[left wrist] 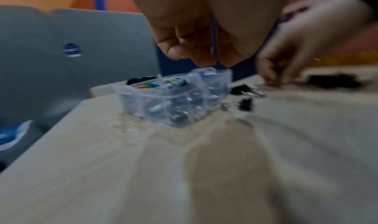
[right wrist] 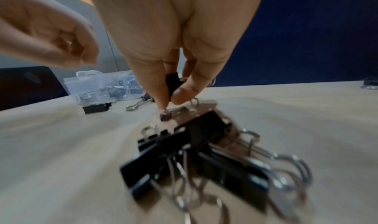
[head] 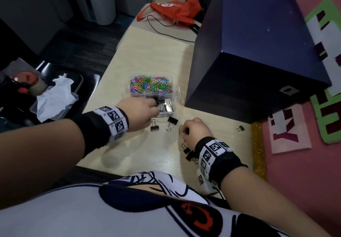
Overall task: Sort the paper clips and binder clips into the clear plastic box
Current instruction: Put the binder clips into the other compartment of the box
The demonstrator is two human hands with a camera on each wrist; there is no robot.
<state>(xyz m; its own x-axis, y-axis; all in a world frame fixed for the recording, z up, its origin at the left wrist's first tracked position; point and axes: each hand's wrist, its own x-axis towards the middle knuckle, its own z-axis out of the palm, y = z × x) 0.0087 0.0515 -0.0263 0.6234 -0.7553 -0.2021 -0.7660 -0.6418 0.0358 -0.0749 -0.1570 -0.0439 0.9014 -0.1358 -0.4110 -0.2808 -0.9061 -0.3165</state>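
The clear plastic box (head: 176,96) stands mid-table, its far compartment full of coloured paper clips (head: 151,85) and its near one holding black binder clips (head: 163,105). My left hand (head: 155,107) hovers over the near compartment with its fingertips (left wrist: 202,61) bunched; no clip shows between them. To the right, my right hand (head: 184,133) pinches a black binder clip (right wrist: 174,83) just above the table. A pile of binder clips (head: 188,151) lies under that wrist. Two loose clips (head: 154,127) (head: 172,123) lie in front of the box, and another clip (head: 240,128) lies far right.
A big dark blue box (head: 258,61) stands close to the right of the clear box. An orange bag (head: 173,11) and a black cable (head: 166,31) lie at the far end. Left of the table's edge sits a chair holding a plastic lid with tissue (head: 55,96).
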